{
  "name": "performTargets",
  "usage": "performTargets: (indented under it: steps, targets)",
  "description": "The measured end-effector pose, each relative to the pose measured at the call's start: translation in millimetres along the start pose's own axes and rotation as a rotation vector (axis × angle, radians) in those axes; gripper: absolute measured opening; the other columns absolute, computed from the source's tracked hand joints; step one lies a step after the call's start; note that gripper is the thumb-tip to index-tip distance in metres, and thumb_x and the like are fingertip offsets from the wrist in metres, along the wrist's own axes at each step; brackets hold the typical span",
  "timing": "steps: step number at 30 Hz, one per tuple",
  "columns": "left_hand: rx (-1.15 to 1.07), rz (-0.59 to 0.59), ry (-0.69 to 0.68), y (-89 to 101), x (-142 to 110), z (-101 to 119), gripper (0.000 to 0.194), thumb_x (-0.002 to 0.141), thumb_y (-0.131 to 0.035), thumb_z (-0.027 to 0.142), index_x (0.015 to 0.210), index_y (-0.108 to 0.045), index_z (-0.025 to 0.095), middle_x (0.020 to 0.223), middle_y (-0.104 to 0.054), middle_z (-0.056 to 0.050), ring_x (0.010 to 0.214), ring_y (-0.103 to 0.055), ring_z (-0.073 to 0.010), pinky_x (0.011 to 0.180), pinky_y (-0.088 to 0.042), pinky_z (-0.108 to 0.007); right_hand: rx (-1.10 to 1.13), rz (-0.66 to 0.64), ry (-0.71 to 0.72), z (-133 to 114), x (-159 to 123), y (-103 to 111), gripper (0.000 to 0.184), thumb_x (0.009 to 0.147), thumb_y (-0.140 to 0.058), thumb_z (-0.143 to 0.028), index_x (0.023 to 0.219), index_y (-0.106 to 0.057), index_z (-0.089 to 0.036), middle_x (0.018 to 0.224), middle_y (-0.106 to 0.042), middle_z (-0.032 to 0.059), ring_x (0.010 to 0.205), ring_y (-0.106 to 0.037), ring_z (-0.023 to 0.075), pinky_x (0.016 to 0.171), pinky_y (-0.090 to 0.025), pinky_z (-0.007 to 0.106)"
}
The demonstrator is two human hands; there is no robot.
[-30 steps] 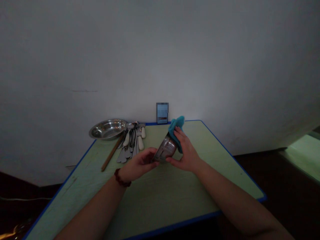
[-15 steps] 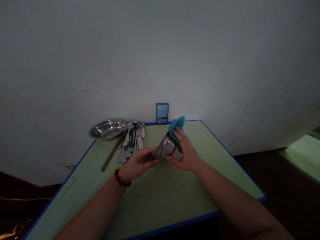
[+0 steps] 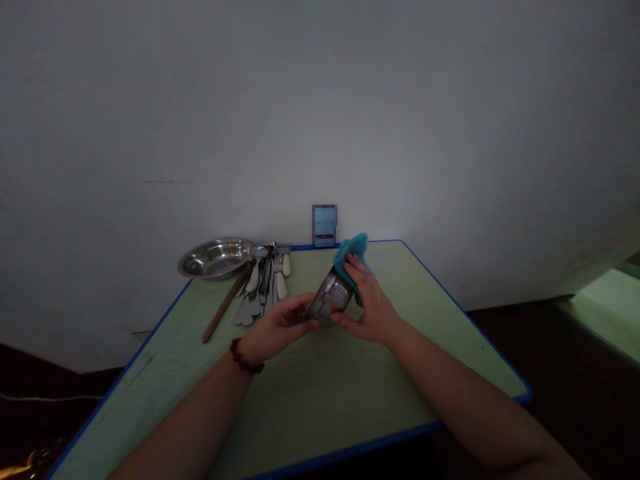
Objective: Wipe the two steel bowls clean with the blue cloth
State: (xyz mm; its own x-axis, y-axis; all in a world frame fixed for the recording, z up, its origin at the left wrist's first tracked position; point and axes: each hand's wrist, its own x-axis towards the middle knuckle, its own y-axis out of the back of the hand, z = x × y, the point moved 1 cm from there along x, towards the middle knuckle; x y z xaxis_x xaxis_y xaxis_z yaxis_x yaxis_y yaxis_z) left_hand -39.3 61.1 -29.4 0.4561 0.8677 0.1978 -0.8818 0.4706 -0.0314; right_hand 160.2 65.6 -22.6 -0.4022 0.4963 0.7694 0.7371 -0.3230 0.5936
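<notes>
Left hand [image 3: 280,328] pinches the tilted metal bowl [image 3: 331,295]; right hand [image 3: 369,303] presses a blue cloth [image 3: 353,257] against it. The screen's [image 3: 325,227] writing is unreadable

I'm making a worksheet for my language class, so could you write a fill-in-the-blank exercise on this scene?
The turquoise cloth is in the ____ hand.
The left hand touches a tilted bowl of shiny ____.
The table trim is coloured ____.
The wooden stick lies to the ____ of the cutlery.

Missing words: right; metal; blue; left.
</notes>
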Motion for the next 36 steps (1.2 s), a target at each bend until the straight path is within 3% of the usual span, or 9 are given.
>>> performTargets:
  steps: [10, 26, 36]
  targets:
    - [0.022, -0.014, -0.018, -2.2, 0.5, 1.4, 0.035, 0.067, -0.069, 0.013, 0.101, -0.064, 0.017, 0.1, -0.07, -0.006, 0.092, -0.063, -0.0181, 0.088, -0.047, -0.034, 0.056, -0.034, -0.036, 0.4, 0.8, 3.5, 0.051, 0.091, -0.029, -0.025, 0.141, -0.019, -0.023, 0.146, -0.027, 0.0081, 0.134, -0.023, 0.023, 0.107, -0.028, 0.05]
    - [0.133, -0.04, -0.062, 0.7, 0.9, 0.3, 0.038, 0.071, -0.067, 0.017, 0.108, -0.063, 0.019, 0.112, -0.066, -0.007, 0.103, -0.06, -0.0214, 0.096, -0.042, -0.041, 0.067, 0.027, -0.077, 5.5, 0.8, 0.5, 0.046, 0.092, -0.029, -0.024, 0.138, -0.027, -0.024, 0.142, -0.035, 0.008, 0.131, -0.032, 0.0216, 0.105, -0.033, 0.047]
    - [0.02, -0.001, -0.045, -0.5, 2.0, -2.8, 0.038, 0.069, -0.069, 0.015, 0.106, -0.061, 0.02, 0.101, -0.071, -0.004, 0.094, -0.063, -0.0166, 0.088, -0.047, -0.032, 0.062, 0.014, -0.066, 3.9, 2.4, 3.0, 0.046, 0.091, -0.032, -0.025, 0.136, -0.029, -0.021, 0.139, -0.038, 0.011, 0.131, -0.031, 0.0218, 0.106, -0.031, 0.048]
